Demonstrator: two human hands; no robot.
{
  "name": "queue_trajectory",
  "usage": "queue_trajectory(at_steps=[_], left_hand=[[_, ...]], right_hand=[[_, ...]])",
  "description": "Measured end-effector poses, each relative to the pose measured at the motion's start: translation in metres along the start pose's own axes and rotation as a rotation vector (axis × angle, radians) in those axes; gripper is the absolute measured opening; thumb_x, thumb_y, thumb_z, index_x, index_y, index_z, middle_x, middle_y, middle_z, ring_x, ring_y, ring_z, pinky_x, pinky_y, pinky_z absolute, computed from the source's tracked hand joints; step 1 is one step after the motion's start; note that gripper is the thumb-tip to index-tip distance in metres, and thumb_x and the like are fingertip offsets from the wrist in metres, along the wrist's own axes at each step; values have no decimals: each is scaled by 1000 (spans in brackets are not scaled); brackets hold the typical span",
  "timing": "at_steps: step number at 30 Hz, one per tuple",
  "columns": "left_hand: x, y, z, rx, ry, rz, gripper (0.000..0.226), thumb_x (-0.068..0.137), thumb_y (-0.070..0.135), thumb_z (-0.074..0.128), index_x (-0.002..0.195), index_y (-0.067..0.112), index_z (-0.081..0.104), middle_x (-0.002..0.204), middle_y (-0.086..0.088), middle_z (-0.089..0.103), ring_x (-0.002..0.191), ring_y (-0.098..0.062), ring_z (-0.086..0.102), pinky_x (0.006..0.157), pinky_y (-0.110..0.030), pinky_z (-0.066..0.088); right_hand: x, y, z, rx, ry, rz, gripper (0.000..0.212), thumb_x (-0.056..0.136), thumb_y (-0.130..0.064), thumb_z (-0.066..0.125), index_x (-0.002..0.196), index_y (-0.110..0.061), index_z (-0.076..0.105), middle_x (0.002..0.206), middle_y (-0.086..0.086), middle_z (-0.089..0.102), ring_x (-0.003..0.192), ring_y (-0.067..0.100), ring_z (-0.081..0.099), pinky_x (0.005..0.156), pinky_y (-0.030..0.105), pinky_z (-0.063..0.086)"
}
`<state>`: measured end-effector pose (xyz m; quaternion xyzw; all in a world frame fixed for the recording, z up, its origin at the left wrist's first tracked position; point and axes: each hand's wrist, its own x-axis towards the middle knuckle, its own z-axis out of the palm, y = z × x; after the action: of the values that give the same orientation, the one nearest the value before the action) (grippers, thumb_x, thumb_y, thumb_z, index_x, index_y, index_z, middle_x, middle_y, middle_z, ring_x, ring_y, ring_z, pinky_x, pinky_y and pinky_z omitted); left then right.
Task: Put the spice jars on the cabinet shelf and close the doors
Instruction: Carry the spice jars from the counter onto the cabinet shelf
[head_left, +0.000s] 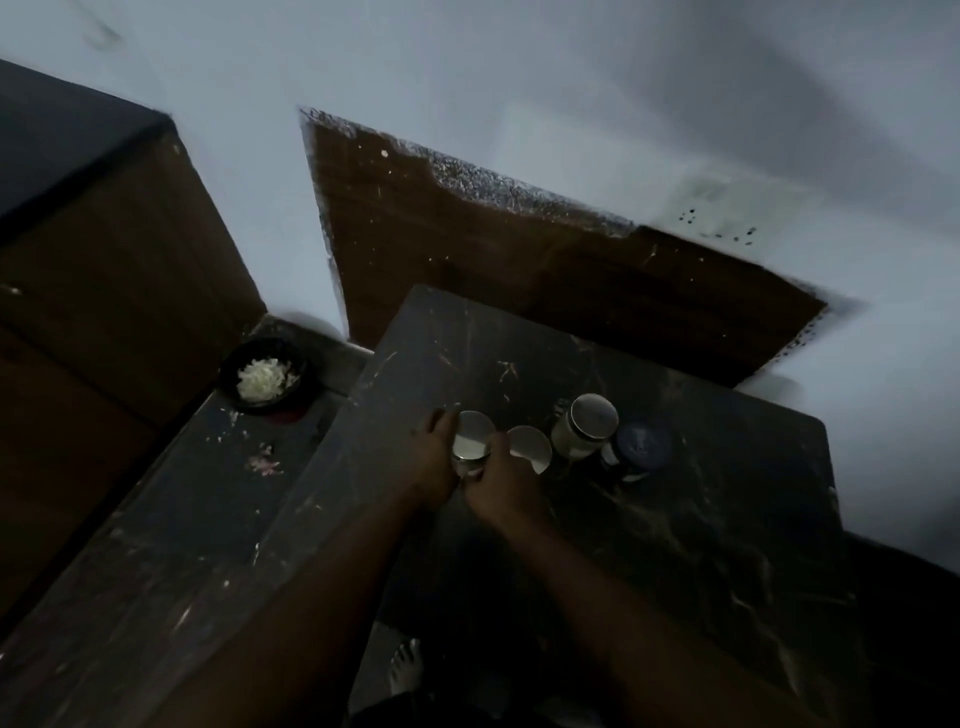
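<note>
Several spice jars stand in a row on a dark marble-patterned slab (675, 519). The leftmost jar with a silver lid (471, 436) sits between my two hands. My left hand (434, 462) wraps its left side and my right hand (501, 480) grips its right side. Right beside it stands a second silver-lidded jar (530, 447), partly hidden by my right hand. Further right are a taller glass jar with a silver lid (584, 426) and a jar with a dark blue lid (641, 444). A dark wooden cabinet (104, 291) stands at the left.
A black bowl of chopped white food (265, 376) rests on the lower dark counter (182, 545) to the left. A brown wooden panel (519, 270) is set into the pale wall behind the slab, with a wall socket plate (727, 213) at the right. A bare foot (405, 670) shows below.
</note>
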<state>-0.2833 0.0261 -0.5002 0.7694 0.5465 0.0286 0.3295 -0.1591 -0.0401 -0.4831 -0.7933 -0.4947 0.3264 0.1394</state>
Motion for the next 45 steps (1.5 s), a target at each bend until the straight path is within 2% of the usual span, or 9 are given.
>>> queue_trajectory(at_steps=[6, 11, 14, 18, 26, 28, 31, 39, 45], left_hand=[[36, 4, 18, 158, -36, 109, 98, 84, 34, 79, 161, 28, 18, 164, -8, 26, 139, -31, 44, 109, -42, 43], [37, 4, 17, 156, 61, 119, 90, 79, 50, 75, 155, 26, 33, 147, -7, 46, 118, -28, 58, 90, -38, 51], [24, 9, 1, 26, 173, 83, 87, 73, 60, 74, 148, 28, 42, 137, -5, 50, 114, -28, 58, 83, -34, 46], [7, 40, -39, -141, 323, 106, 91, 62, 69, 71, 141, 32, 46, 127, 2, 51, 111, -19, 52, 80, -29, 39], [-10, 170, -145, -627, 607, 384, 90, 63, 70, 84, 135, 33, 46, 127, 16, 60, 113, -6, 62, 90, -36, 58], [-13, 203, -168, -796, 617, 482, 76, 66, 61, 86, 128, 32, 51, 118, 12, 67, 104, -3, 68, 86, -34, 60], [-13, 249, -198, -849, 583, 618, 58, 77, 44, 82, 127, 33, 53, 122, 17, 65, 105, -2, 67, 87, -28, 60], [-25, 381, -287, -855, 706, 971, 68, 82, 42, 79, 141, 42, 47, 129, 17, 63, 113, -7, 66, 83, -25, 59], [3, 471, -346, -724, 687, 915, 79, 83, 28, 83, 148, 34, 39, 127, 8, 64, 103, -9, 69, 82, -37, 62]], right_hand=[[3, -1, -5, 20, -64, 17, 82, 93, -28, 66, 160, -23, 19, 125, 12, 68, 110, 28, 66, 87, 37, 53], [2, 5, -7, 47, -23, -57, 82, 87, -23, 69, 157, -23, 26, 122, 10, 70, 109, 30, 67, 88, 42, 56], [-2, 9, -14, 113, 44, -119, 79, 84, -30, 73, 151, -29, 31, 129, 2, 65, 112, 23, 66, 86, 39, 56], [-11, 6, -35, 198, 170, -249, 91, 80, -38, 81, 155, -27, 30, 147, -3, 54, 129, 16, 57, 101, 38, 53], [-24, -46, -158, 302, 581, -412, 91, 81, -66, 66, 156, -26, 33, 154, -5, 46, 137, 13, 50, 110, 32, 45], [-32, -59, -203, 431, 704, -456, 94, 78, -78, 60, 154, -27, 37, 148, -5, 52, 130, 13, 57, 100, 38, 54], [-38, -69, -273, 429, 810, -582, 87, 75, -52, 76, 150, -30, 37, 139, -6, 59, 118, 11, 64, 89, 36, 59], [-61, -109, -433, 394, 1096, -846, 58, 78, -46, 75, 128, -37, 47, 115, -30, 60, 102, -4, 64, 80, 15, 53], [-51, -131, -544, 271, 1116, -699, 55, 77, -55, 75, 115, -29, 46, 94, -17, 61, 83, 2, 62, 62, 16, 46]])
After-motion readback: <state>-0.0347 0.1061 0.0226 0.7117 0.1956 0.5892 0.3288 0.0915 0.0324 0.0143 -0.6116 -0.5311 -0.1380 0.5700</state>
